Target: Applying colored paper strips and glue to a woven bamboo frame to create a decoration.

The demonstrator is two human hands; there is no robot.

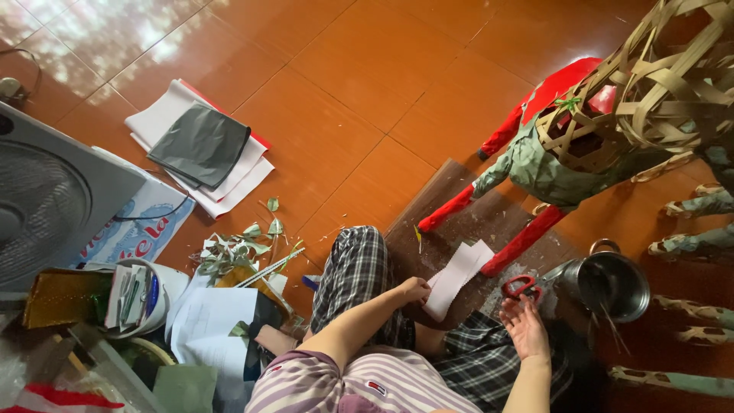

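A folded strip of white paper (pixel 457 277) is being pinched at its lower end by the left hand (pixel 414 291), whose fingers are curled closed around it; the strip is lying tilted over a dark brown board (pixel 459 222) on the orange tiled floor (pixel 344 92). A pair of red-handled scissors (pixel 522 288) is being gripped by the right hand (pixel 525 327), with fingers threaded through the loops; whether the blades are parted cannot be told. Just beside the scissors, a shiny metal pot (pixel 612 283) is being kept on the floor. Above the paper, a red-legged woven bamboo figure partly covered in green paper (pixel 566 153) is being stood upright.
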